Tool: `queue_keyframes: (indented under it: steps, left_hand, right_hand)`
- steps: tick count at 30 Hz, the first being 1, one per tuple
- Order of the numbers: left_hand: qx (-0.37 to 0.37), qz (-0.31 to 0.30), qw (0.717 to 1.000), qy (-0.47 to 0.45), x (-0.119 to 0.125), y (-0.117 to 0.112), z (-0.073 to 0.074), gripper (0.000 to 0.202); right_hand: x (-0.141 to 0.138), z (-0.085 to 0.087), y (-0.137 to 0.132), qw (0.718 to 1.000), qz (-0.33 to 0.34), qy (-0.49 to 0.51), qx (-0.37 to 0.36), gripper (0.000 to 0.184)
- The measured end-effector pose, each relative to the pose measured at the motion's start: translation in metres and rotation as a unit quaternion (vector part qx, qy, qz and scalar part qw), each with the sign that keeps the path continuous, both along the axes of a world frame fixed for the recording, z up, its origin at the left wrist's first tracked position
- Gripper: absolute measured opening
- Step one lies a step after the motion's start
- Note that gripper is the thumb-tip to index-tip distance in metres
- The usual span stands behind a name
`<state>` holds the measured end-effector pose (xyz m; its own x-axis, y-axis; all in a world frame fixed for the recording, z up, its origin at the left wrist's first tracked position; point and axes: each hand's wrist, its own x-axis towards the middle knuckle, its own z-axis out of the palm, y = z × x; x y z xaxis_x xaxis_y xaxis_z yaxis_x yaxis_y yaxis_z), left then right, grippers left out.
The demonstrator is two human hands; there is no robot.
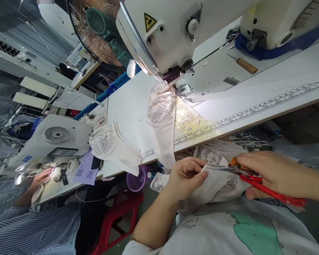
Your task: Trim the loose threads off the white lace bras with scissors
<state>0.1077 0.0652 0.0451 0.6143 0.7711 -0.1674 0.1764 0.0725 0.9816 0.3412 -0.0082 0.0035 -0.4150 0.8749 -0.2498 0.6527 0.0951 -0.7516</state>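
My left hand (187, 177) pinches the edge of a cream lace bra (215, 182) that lies over my lap. In my right hand (271, 171) are scissors (266, 191) with red and orange handles, and the fingers are wrapped round them. Their blades reach left along the fabric edge, close to my left fingertips. A small white scrap (223, 162) stands up beside the blades. Another lace bra piece (161, 109) runs from under the sewing machine (159, 39) needle area down over the table edge.
A wooden-handled awl (246, 66) lies on the machine bed. A printed ruler (250, 112) follows the table edge. More lace pieces (106, 141) lie at the left. A co-worker's hand (44, 177) is at another machine (61, 136). A red stool (122, 216) and purple basket (136, 180) stand below.
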Motion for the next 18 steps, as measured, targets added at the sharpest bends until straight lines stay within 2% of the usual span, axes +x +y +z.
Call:
queue_keyframes:
  steps: [4,9,18]
  left_hand:
    - [0.0,0.007,1.0,-0.005,-0.0008,-0.0009,0.0001,0.03]
    - [-0.007,0.006,1.0,0.019,-0.0014,-0.0015,0.001,0.035]
    - [-0.013,-0.007,1.0,0.018,-0.001,-0.0012,0.0035,0.033]
  right_hand:
    - [-0.0042,0.0006,-0.0039,0.999,-0.036,-0.015,0.023,0.033]
    - [-0.0065,0.0026,-0.0045,0.999,-0.04,-0.019,0.013,0.042]
    - [-0.0071,-0.0028,-0.0073,0.998,-0.053,0.028,-0.023,0.032]
